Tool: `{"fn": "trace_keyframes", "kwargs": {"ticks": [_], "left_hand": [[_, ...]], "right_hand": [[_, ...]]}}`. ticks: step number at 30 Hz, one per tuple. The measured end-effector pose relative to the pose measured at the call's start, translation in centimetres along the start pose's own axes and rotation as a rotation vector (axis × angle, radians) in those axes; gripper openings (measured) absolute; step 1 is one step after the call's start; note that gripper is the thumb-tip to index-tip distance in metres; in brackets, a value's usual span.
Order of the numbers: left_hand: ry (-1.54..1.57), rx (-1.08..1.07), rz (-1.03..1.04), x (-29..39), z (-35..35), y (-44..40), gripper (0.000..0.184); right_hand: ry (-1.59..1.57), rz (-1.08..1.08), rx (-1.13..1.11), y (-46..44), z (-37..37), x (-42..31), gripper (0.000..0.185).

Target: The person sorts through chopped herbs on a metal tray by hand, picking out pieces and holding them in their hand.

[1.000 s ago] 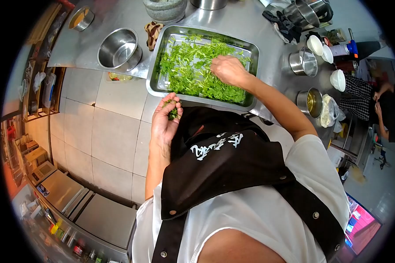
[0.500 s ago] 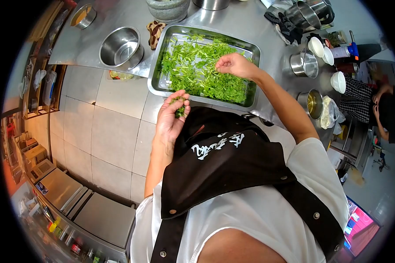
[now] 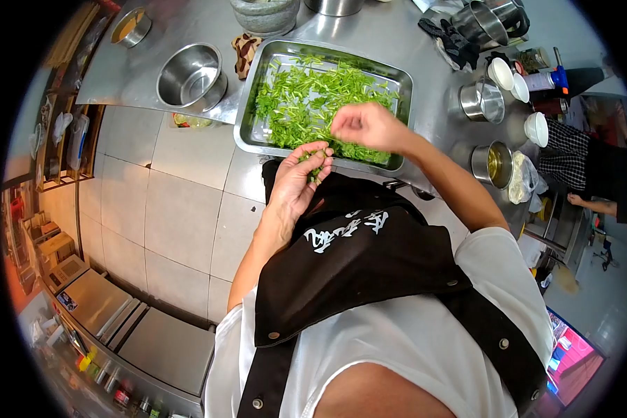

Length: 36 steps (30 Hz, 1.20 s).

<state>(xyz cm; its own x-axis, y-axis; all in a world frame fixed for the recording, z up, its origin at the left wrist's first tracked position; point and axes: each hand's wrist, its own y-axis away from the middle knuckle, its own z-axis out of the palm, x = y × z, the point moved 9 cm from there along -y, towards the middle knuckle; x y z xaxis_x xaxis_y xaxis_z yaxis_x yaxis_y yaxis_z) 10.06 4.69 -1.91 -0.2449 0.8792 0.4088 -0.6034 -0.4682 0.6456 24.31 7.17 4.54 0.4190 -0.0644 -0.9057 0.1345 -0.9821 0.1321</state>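
While the left hand (image 3: 296,187) cups a small clump of greens (image 3: 315,171), its fingers curled round the bits and the thumb lying over them, the right hand (image 3: 373,127) hovers just beside it, above the near part of the metal tray (image 3: 259,134). The right fingers are bent inward, but their tips are blurred, so I cannot tell whether they meet or pinch anything. Chopped greens (image 3: 296,104), leaves and pale stems together, lie loosely spread inside the tray, with patches of its bottom showing between them. The tray rests on a steel table (image 3: 132,80), its near rim just in front of the dark apron (image 3: 355,279) (white characters run across the cloth). To its left stands a steel bowl (image 3: 188,73), with a patterned cloth (image 3: 245,54) between the two and a stone mortar (image 3: 266,15) beyond. Toward the right edge are dark gloves (image 3: 453,43), white bowls (image 3: 536,129) and a pot (image 3: 482,159) beside a plastic bag (image 3: 526,182); past these, well apart from the tray, is another person (image 3: 595,160) in dark clothing.
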Motion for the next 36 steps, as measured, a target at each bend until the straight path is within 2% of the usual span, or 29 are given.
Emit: {"fn": "trace_keyframes", "kwargs": {"ticks": [3, 6, 10, 16, 19, 22, 24, 25, 28, 36], "left_hand": [[0.020, -0.035, 0.020, 0.2, 0.0, -0.1, 0.021], [0.004, -0.045, 0.013, 0.6, 0.4, 0.3, 0.020], [0.006, -0.019, 0.030, 0.8, -0.5, 0.7, 0.021], [0.028, -0.009, 0.027, 0.8, -1.2, 0.7, 0.023], [0.020, -0.008, 0.035, 1.1, -1.0, 0.7, 0.023], [0.021, 0.004, 0.037, 1.1, -1.1, 0.6, 0.024], [0.021, 0.003, 0.036, 1.2, -1.0, 0.5, 0.024], [0.023, -0.003, 0.036, 1.2, -0.9, 0.6, 0.024], [0.020, -0.009, 0.033, 1.1, -0.6, 0.5, 0.025], [0.031, 0.000, 0.036, 1.2, -0.6, 0.7, 0.025]], "right_hand": [[0.458, 0.028, 0.196, -2.5, -3.5, 2.6, 0.011], [0.761, -0.096, 0.226, -4.6, -3.0, 3.3, 0.012], [1.005, -0.106, 0.169, -5.8, -0.9, 3.9, 0.012], [1.058, -0.127, 0.159, -6.4, -0.6, 4.5, 0.012], [0.848, -0.059, 0.168, -6.1, -1.8, 5.0, 0.013], [0.526, 0.229, 0.107, -5.6, -3.4, 7.2, 0.015], [0.526, 0.221, 0.121, -5.2, -4.1, 7.1, 0.016], [0.525, 0.215, 0.127, -5.1, -4.3, 7.0, 0.017], [0.797, -0.058, 0.237, -4.9, -3.9, 4.9, 0.014], [1.094, -0.231, 0.144, -6.2, -0.2, 3.6, 0.011]]}}
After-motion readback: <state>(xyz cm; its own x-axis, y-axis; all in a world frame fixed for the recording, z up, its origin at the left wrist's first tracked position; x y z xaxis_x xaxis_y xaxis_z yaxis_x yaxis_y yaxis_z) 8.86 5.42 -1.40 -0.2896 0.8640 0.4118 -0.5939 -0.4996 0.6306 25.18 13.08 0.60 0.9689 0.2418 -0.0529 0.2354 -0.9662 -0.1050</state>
